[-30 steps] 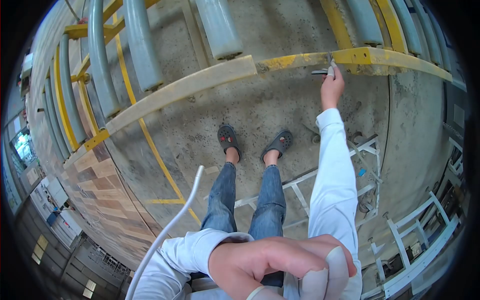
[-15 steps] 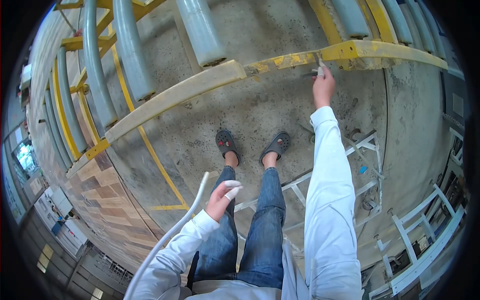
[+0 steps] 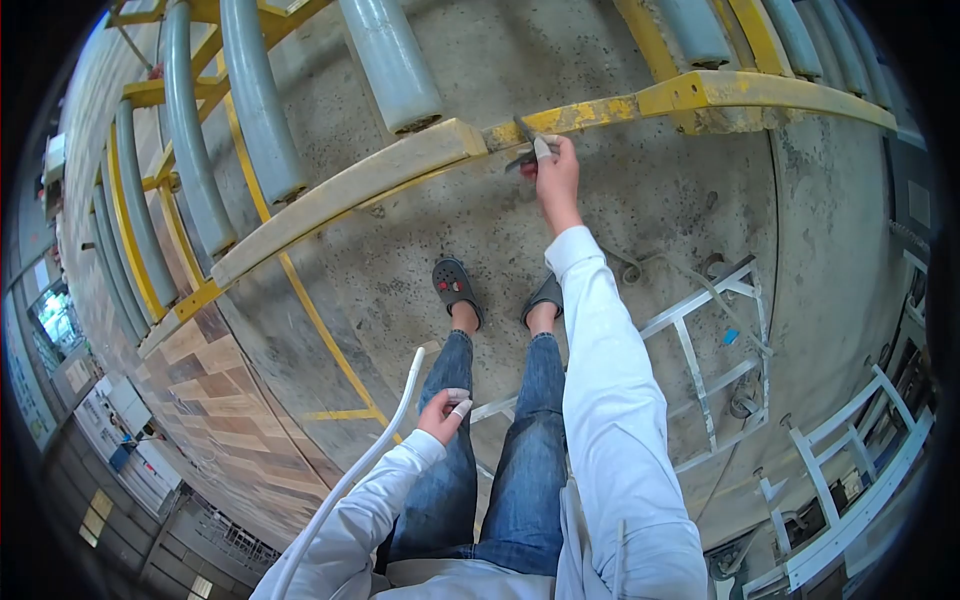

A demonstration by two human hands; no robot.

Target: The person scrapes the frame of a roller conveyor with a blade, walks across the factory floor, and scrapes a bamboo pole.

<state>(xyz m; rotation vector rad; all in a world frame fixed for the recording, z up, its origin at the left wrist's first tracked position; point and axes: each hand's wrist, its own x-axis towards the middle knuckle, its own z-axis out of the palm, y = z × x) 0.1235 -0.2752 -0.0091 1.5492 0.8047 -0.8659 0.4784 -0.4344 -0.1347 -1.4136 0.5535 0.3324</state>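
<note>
Reaching forward, right hand (image 3: 558,178) closed on dark tool (image 3: 524,128); left hand (image 3: 442,414) low, curled, contents unclear.

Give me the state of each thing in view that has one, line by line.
Yellow rail, paint worn and patchy
Dark tool, held, tip at the yellow rail; contact unclear
Right hand, closed on the dark tool
Left hand, fingers curled, nothing visible in it
Rollers, spaced apart
White tube, curved
Clogs, worn on the feet
White metal frame, on the floor
</note>
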